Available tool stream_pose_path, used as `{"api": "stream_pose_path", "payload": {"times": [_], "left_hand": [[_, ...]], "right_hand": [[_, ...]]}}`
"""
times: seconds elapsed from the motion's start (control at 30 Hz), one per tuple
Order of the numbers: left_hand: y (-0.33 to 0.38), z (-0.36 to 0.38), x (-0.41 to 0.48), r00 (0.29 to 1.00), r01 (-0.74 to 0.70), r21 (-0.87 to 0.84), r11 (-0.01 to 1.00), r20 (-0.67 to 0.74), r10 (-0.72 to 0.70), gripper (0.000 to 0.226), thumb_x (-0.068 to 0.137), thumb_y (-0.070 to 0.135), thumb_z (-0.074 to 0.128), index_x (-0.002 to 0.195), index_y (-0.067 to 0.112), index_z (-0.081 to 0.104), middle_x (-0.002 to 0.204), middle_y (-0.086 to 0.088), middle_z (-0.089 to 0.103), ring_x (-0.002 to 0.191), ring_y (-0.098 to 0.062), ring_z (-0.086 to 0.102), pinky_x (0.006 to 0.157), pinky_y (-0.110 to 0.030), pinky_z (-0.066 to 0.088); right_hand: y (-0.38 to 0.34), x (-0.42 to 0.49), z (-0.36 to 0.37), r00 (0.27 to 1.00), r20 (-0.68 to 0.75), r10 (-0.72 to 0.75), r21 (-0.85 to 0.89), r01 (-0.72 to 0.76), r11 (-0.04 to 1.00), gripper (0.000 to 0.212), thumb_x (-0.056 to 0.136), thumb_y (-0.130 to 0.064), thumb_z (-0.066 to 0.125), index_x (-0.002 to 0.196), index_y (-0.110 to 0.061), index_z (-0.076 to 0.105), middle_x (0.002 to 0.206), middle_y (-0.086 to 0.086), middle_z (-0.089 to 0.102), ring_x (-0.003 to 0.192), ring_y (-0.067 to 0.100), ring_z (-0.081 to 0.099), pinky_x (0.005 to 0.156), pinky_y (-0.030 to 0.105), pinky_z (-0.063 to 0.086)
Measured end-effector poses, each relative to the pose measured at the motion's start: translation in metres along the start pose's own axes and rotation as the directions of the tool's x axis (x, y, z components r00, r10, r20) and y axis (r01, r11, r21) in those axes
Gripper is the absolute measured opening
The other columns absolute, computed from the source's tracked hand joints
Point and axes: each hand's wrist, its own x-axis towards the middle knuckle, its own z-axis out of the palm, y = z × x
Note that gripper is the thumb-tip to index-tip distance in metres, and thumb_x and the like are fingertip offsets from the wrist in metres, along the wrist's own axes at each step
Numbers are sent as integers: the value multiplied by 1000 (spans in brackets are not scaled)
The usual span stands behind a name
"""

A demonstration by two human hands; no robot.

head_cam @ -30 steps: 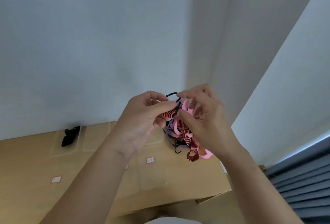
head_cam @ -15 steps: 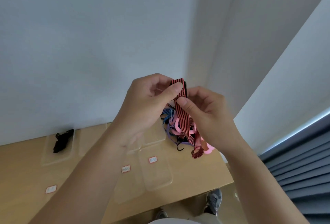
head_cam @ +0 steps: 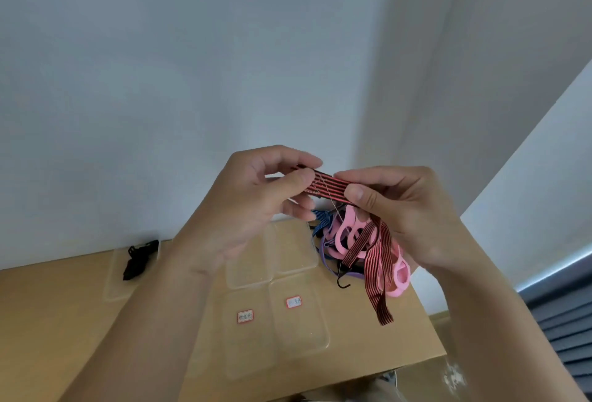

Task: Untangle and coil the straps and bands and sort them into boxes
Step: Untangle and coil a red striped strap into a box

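Wall (head_cam: 160, 81): matt, pale grey-white, plain, with one vertical corner right of centre.

Table (head_cam: 48, 321): light wood-tone top, smooth, with a straight front edge.

Left hand (head_cam: 246, 209) and right hand (head_cam: 407, 212): both are raised above the table, close together. Each pinches the red-and-black striped strap (head_cam: 326, 185) between thumb and forefinger, and the other fingers are curled. The short span between the two pinches is flat and taut. It is a woven elastic with fine lengthwise ribs, and a loose pale thread crosses it. The rest hangs below the right hand in flat limp tails, and the longest ends over the table's right part.

Boxes: shallow clear plastic, rectangular with rounded corners.
- Far-left box (head_cam: 112, 286) holds a crumpled black strap (head_cam: 137, 260).
- Two rear boxes (head_cam: 250, 267) and (head_cam: 296, 247) show only tabletop through them.
- Two front boxes (head_cam: 250, 347) and (head_cam: 301, 328) are the same.

Tangle, behind and below the right hand at the table's far right:
- Pink band (head_cam: 347, 235): smooth, rubbery, with oval cut-outs.
- Purple band (head_cam: 326, 257): thin and flat.
- Blue striped strap (head_cam: 322, 219): woven.
- I cannot tell whether the tangle rests on the table or hangs from the held strap.

Black hook (head_cam: 342, 283): a thin curved shape at the tangle's lower edge.

Labels (head_cam: 245, 316) and (head_cam: 293, 302): small white rectangles with red borders, one at each front box. The writing is illegible.
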Motion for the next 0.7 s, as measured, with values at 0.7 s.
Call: {"api": "stream_pose_path", "payload": {"times": [0.7], "left_hand": [[-8, 44, 41, 942, 48, 136, 990, 324, -90, 5, 93, 5, 69, 98, 4, 69, 79, -10, 66, 54, -14, 56, 51, -25, 46]], "right_hand": [[1, 29, -15, 980, -163, 115, 271, -68, 960, 28, 89, -39, 56, 77, -15, 63, 58, 1, 38, 46, 10, 29, 43, 21, 21]]}}
